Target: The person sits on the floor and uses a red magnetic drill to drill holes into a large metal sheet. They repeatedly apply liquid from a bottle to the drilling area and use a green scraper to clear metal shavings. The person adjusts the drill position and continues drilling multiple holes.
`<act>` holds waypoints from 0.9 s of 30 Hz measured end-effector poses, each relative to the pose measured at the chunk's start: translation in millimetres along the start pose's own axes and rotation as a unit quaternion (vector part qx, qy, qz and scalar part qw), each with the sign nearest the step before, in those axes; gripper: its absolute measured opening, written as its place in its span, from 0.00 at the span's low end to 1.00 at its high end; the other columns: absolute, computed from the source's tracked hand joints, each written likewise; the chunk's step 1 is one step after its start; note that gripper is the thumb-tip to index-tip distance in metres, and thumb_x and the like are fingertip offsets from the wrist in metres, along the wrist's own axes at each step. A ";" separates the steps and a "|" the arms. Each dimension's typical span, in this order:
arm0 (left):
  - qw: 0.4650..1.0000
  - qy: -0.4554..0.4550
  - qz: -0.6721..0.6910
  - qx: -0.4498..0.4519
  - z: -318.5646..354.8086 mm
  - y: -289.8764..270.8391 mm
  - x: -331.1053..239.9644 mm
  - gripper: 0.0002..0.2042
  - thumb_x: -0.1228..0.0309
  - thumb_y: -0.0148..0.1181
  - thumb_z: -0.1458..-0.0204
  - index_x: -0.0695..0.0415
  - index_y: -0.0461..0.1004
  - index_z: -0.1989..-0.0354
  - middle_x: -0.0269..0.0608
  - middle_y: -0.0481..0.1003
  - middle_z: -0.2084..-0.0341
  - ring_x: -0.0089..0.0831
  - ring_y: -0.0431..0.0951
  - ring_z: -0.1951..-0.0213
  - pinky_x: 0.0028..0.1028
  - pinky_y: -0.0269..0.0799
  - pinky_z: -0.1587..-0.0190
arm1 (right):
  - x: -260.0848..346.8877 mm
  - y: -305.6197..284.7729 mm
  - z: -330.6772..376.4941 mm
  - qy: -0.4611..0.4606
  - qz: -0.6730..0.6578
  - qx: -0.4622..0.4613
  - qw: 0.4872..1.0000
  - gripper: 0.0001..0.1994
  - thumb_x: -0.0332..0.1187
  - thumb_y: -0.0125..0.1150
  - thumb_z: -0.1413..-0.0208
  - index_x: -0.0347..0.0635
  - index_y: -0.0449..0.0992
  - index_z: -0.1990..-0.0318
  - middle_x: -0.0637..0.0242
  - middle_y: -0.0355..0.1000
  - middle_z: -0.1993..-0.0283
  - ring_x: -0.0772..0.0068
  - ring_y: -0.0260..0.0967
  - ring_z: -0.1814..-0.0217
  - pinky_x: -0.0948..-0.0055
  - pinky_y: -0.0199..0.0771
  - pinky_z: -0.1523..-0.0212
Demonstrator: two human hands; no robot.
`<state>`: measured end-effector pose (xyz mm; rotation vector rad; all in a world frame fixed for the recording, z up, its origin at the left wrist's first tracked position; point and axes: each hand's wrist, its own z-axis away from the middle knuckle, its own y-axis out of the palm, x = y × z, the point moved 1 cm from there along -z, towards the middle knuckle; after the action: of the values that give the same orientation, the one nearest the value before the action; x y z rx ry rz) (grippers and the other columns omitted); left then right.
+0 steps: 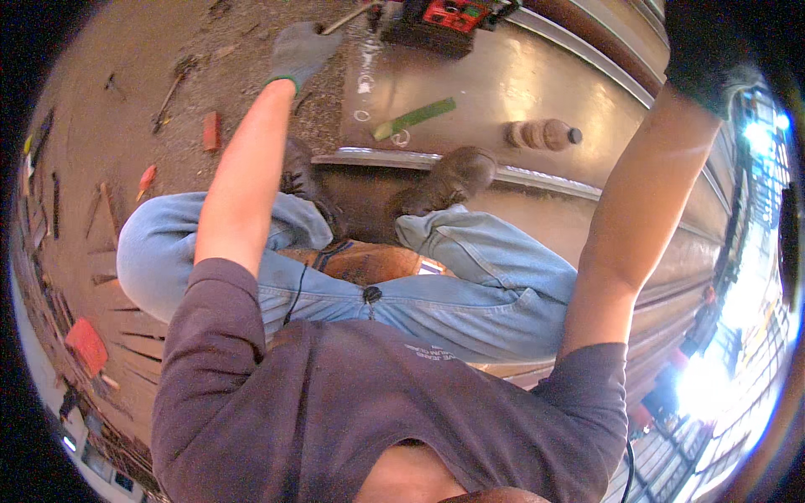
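My left hand [303,55], in a grey work glove with a green cuff, reaches out at the top of the view. Its fingers are closed around a thin, pale rod-like piece [350,17], which runs toward a dark machine with a red control panel [444,21]. High at the far right, my right hand [713,71] is raised in a dark glove. Shadow and the picture's rim hide its fingers and anything in them.
A green strip [415,118] and a bottle with a dark cap [547,134] lie on the metal plate [478,92] beyond my boots. Red blocks [211,132] and scraps litter the dirt floor at left. Long steel beams [579,33] run along the right.
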<state>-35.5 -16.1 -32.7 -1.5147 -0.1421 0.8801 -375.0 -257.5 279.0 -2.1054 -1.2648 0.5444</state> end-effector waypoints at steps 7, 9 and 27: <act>0.999 0.010 -0.028 -0.010 2.4 -7.9 -12.0 0.27 0.43 0.61 0.52 0.59 0.85 0.63 0.57 0.82 0.67 0.52 0.83 0.60 0.47 0.77 0.55 | -137.5 8.9 209.1 0.123 0.548 0.348 0.751 0.09 0.35 0.61 0.39 0.45 0.83 0.56 0.57 0.81 0.56 0.54 0.79 0.53 0.59 0.77 0.51; 0.999 0.016 -0.030 -0.009 2.4 -6.6 -8.1 0.27 0.43 0.61 0.52 0.59 0.85 0.64 0.58 0.82 0.67 0.52 0.83 0.60 0.47 0.77 0.55 | -137.1 32.3 292.9 0.198 0.481 0.607 0.600 0.12 0.38 0.58 0.37 0.45 0.83 0.53 0.55 0.80 0.46 0.54 0.78 0.46 0.58 0.74 0.46; 0.999 -0.033 0.006 0.004 0.1 13.7 0.5 0.29 0.42 0.60 0.52 0.60 0.84 0.63 0.60 0.82 0.64 0.53 0.83 0.58 0.45 0.78 0.53 | 35.9 135.1 409.6 0.688 -0.060 0.091 0.718 0.62 0.65 0.79 0.67 0.37 0.56 0.28 0.48 0.66 0.31 0.48 0.64 0.30 0.57 0.65 0.32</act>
<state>-40.8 -18.2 -45.2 -1.4814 -0.1775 0.9393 -527.7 -153.1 -112.3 -1.5012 -0.3671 -0.8560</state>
